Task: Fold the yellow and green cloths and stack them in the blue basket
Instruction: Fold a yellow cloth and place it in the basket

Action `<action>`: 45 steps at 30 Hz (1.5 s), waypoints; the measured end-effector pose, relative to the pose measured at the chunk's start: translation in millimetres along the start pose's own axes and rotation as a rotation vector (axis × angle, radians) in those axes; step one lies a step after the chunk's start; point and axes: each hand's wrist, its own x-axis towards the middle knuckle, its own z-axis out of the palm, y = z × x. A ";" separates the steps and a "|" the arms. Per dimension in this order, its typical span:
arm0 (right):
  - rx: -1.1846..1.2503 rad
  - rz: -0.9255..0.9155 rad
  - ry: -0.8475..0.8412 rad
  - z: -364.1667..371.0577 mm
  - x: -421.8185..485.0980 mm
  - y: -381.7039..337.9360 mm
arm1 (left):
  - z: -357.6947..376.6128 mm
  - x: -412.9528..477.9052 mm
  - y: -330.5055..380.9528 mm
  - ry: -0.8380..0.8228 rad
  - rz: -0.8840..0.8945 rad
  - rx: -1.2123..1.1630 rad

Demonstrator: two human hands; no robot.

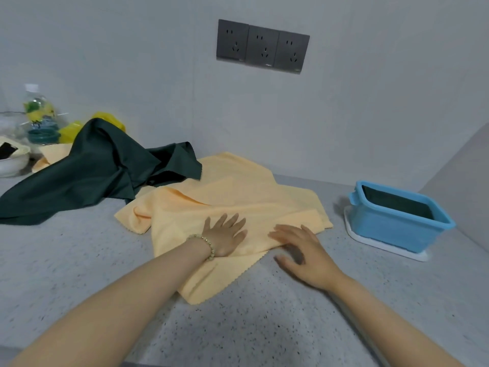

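a bowl (13, 162) and bottle (39, 115) stand far left on the desk (79, 260). the crumpled green cloth (92, 170) overlaps the yellow cloth (238, 192) at mid-desk. the left hand (225, 234) presses the yellow cloth, fingers spread flat. the right hand (301, 252) has straight fingers at the cloth's near edge. the basket (391, 229) sits right, apart.

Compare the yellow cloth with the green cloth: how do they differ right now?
The yellow cloth lies mostly flat; the green cloth is bunched up. The left hand presses the yellow cloth; no hand touches the green cloth. Both lie on the counter, outside the basket.
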 end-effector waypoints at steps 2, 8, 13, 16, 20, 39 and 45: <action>-0.042 -0.098 0.020 2.2 -8.2 -4.9 | 2.1 1.2 -1.6 0.031 -0.007 -0.010; -0.126 -0.210 0.263 8.6 4.0 -38.4 | -2.7 0.5 -1.3 0.023 -0.006 -0.093; -0.295 -0.374 0.222 -6.8 -22.1 -64.6 | -10.6 1.9 -4.5 -0.041 -0.001 -0.178; -0.455 -0.500 0.095 -11.5 -58.8 -82.0 | -13.1 5.8 -4.6 -0.050 -0.008 -0.134; -0.480 -0.571 0.042 -8.3 -81.7 -97.3 | -13.5 0.6 0.7 -0.050 -0.009 -0.031; -0.260 0.055 -0.064 2.8 -75.0 -94.5 | 27.2 -95.7 -54.6 0.154 -0.135 -0.026; -0.423 0.217 0.019 -27.4 -85.2 -74.4 | 27.5 -114.3 -76.0 0.236 -0.156 -0.066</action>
